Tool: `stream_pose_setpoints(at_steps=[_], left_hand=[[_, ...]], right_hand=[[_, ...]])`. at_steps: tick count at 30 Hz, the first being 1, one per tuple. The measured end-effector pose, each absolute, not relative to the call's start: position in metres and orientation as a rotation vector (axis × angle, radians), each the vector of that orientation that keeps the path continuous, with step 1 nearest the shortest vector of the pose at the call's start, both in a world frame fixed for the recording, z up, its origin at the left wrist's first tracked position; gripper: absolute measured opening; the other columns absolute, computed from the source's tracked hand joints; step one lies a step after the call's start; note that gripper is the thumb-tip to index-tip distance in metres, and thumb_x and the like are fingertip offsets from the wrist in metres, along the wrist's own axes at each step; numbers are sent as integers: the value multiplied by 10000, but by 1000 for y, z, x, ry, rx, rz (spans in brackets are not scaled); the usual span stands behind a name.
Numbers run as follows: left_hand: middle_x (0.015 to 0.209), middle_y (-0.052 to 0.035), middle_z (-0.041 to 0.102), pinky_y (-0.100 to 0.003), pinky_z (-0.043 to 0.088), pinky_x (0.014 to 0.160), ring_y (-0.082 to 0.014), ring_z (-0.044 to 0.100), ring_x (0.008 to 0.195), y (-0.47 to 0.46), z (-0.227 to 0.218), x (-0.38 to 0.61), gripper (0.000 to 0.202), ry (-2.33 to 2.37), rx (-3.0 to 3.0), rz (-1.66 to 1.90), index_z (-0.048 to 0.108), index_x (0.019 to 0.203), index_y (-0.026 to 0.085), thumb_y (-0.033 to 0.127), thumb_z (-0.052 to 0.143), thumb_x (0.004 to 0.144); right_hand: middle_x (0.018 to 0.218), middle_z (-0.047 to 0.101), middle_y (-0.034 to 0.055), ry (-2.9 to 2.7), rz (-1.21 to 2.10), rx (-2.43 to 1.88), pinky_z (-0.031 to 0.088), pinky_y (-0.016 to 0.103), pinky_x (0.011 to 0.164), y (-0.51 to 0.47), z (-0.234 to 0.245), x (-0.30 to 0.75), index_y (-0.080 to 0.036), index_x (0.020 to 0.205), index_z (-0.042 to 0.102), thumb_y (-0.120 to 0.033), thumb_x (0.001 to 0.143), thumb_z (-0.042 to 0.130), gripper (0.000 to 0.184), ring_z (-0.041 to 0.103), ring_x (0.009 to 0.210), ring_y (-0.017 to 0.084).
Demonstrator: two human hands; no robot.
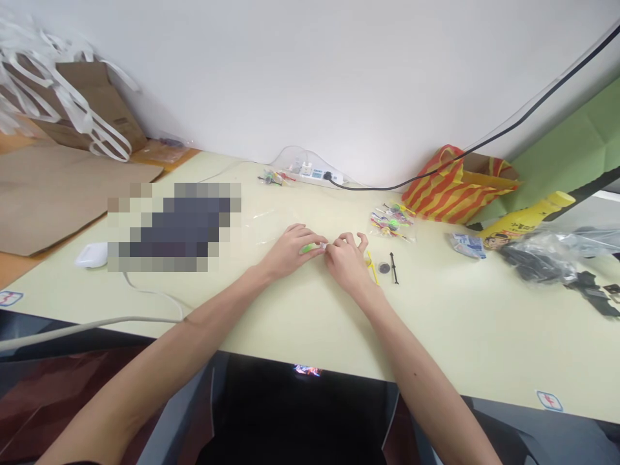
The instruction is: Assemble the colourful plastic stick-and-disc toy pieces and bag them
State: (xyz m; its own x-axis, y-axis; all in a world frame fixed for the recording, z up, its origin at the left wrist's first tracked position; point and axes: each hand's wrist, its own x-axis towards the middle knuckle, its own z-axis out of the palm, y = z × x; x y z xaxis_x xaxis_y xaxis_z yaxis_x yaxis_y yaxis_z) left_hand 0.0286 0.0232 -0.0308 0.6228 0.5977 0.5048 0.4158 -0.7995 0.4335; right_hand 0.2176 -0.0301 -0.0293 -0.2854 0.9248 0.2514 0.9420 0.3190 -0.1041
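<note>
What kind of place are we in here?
Probably an indoor desk or workbench against a wall: a pale tabletop, a power strip along its back edge, and a striped bag standing on it.

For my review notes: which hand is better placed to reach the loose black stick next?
Likely the right hand: it is nearer the black stick, while the left hand is farther off.
</note>
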Motion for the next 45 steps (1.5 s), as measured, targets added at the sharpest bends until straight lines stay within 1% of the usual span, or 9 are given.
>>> stream_pose_setpoints(at_steps=[3, 6, 9, 12, 15, 19, 24, 30, 45], left_hand=[[1040, -59, 734, -397, 453, 1023, -211, 642, 1042, 22, -30, 29, 230, 828, 2530, 1019, 703, 1126, 235, 394, 575, 1019], [1057, -64, 725, -390, 487, 1006, -204, 657, 1037, 20, -27, 29, 226, 842, 2450, 1129, 694, 1129, 231, 390, 578, 1018], [1121, -85, 714, -384, 525, 992, -204, 664, 1069, 17, -23, 30, 228, 831, 2346, 1257, 687, 1143, 226, 383, 579, 1018], [1096, -84, 711, -379, 549, 967, -197, 674, 1036, 15, -20, 32, 222, 834, 2257, 1316, 686, 1139, 221, 376, 588, 1014], [1108, -82, 717, -378, 566, 972, -194, 683, 1029, 15, -16, 39, 243, 786, 2136, 1294, 692, 1141, 214, 393, 627, 991], [1159, -98, 712, -370, 606, 926, -195, 709, 995, 17, -8, 55, 312, 625, 1914, 1183, 697, 1149, 190, 421, 693, 940], [988, -78, 745, -380, 617, 851, -171, 718, 796, 15, -7, 63, 368, 587, 1766, 1129, 708, 1110, 166, 455, 756, 886], [1029, -86, 761, -372, 597, 901, -203, 724, 939, 7, -19, 50, 331, 639, 1761, 1144, 725, 1080, 170, 422, 778, 872], [1088, -98, 773, -365, 609, 947, -227, 738, 1021, 5, -24, 50, 269, 590, 1667, 1122, 766, 1075, 170, 352, 782, 878]], right_hand=[[999, 747, 146, -2291, -63, -1709, 166, 610, 1097, -30, -31, 214, -201, 1043, 729, -66, 930, 461, 321, 510, 1163, 329], [966, 740, 123, -2168, -11, -1738, 203, 566, 1095, -31, -28, 214, -208, 970, 690, -52, 894, 473, 278, 553, 1114, 306], [953, 728, 88, -1909, 124, -1633, 320, 490, 1058, -35, -21, 217, -212, 939, 648, -109, 917, 466, 210, 621, 1008, 256], [961, 718, 61, -1563, 475, -1397, 480, 383, 852, -39, -14, 221, -223, 951, 626, -240, 937, 518, 110, 676, 870, 218], [890, 706, 34, -1236, 841, -1161, 515, 334, 702, -39, -15, 222, -230, 924, 624, -353, 862, 673, 146, 698, 787, 211], [863, 713, 21, -994, 1002, -991, 546, 343, 757, -35, -22, 221, -223, 885, 645, -385, 751, 811, 267, 704, 785, 197], [942, 738, 33, -867, 1117, -927, 563, 390, 899, -34, -28, 218, -222, 872, 665, -382, 686, 875, 323, 715, 841, 198], [921, 731, 5, -753, 1283, -815, 577, 358, 928, -39, -28, 214, -225, 836, 677, -309, 669, 905, 294, 706, 883, 172], [860, 757, -22, -684, 1410, -693, 574, 229, 816, -41, -27, 222, -234, 806, 711, -228, 685, 934, 254, 692, 779, 108]])
